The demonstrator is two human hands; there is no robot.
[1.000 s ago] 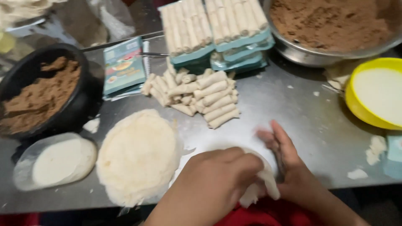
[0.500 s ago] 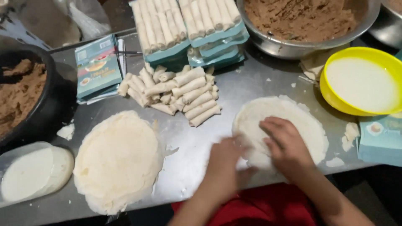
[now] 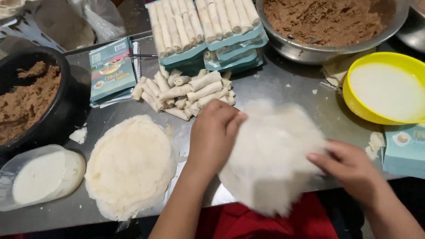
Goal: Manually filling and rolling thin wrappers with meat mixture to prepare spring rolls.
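Wrapper [image 3: 270,155] now lifted off table [image 3: 287,84], blurred, long axis indiscernible, both hands' [image 3: 212,132] [image 3: 349,166] fingers pinching its edges.

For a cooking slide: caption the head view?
Both hands, left hand and right hand, hold a thin round wrapper over the steel table.

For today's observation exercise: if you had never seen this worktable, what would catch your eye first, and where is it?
First, the blurred white wrapper sheet at the near middle, gripped by the left hand and right hand. Next, the loose pile of finished rolls just beyond, with the trays of packed rolls behind it. To the left lies a round stack of wrappers, and a yellow bowl of white liquid stands at the right.
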